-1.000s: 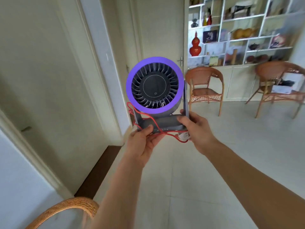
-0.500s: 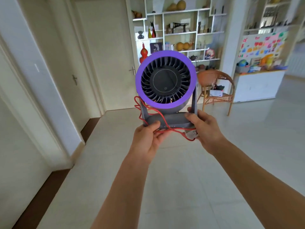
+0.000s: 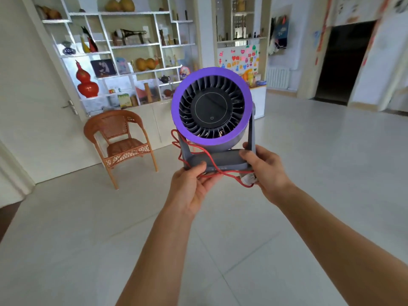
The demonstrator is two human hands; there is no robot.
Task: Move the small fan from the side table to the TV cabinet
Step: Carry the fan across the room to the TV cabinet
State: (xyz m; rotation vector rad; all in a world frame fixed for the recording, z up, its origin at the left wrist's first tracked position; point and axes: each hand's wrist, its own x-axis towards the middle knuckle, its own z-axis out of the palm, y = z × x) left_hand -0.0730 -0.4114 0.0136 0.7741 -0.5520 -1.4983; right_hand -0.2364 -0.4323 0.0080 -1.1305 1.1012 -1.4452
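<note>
fan (image 3: 211, 111) upright, grille facing cam; l hand (image 3: 191, 188) + r hand (image 3: 267, 171) grip base.

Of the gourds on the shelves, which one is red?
The big glossy one on the lower left shelf, beside the door. The other gourds higher up are plain tan.

Small grey desk fan with purple ring (image 3: 211, 107), upright, gripped at base by left hand (image 3: 192, 188) and right hand (image 3: 266, 171); thin red cable (image 3: 212, 164) looped across base; woven rattan armchair (image 3: 120, 140) far left below white display shelving (image 3: 123, 49)
</note>
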